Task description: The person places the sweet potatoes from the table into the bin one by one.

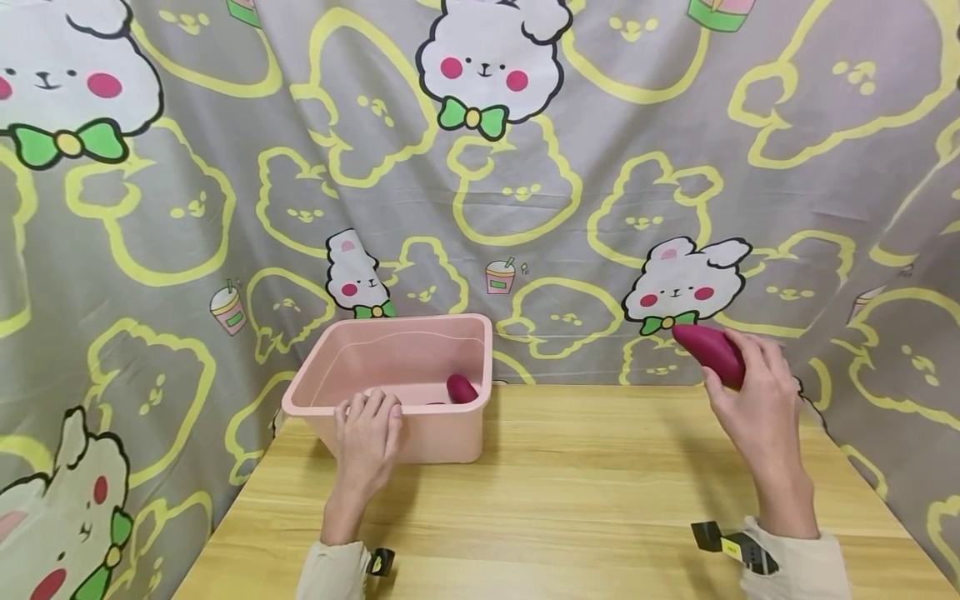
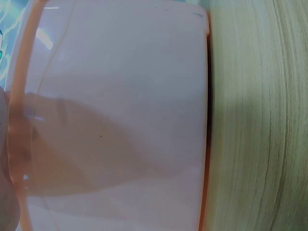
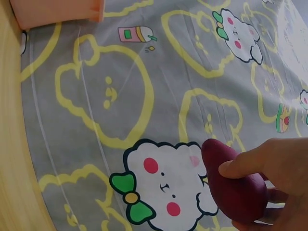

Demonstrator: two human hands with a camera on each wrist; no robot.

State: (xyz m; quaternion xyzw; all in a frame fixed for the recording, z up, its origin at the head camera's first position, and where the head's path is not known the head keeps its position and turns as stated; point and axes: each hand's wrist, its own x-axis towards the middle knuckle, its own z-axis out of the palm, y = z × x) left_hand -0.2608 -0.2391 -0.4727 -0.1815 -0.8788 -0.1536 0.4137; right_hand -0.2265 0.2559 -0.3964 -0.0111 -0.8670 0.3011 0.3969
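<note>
My right hand (image 1: 761, 392) holds a purple sweet potato (image 1: 711, 353) up above the right side of the table, its tapered end pointing left. The right wrist view shows the thumb along one side of the sweet potato (image 3: 233, 185) and fingers behind it. At the left, my left hand (image 1: 367, 429) grips the front rim of a pink plastic bin (image 1: 442, 433), fingers curled over the edge. Inside the bin lies another purple piece (image 1: 461, 388), with a sliver of one more just showing behind the front rim. The left wrist view is filled by the bin's outer wall (image 2: 120, 96).
The bin stands on a light wooden table (image 1: 570, 500), near its back left edge. A grey curtain (image 1: 540, 208) printed with bunnies hangs behind and along both sides. Black straps with small devices (image 1: 742, 550) sit on both wrists.
</note>
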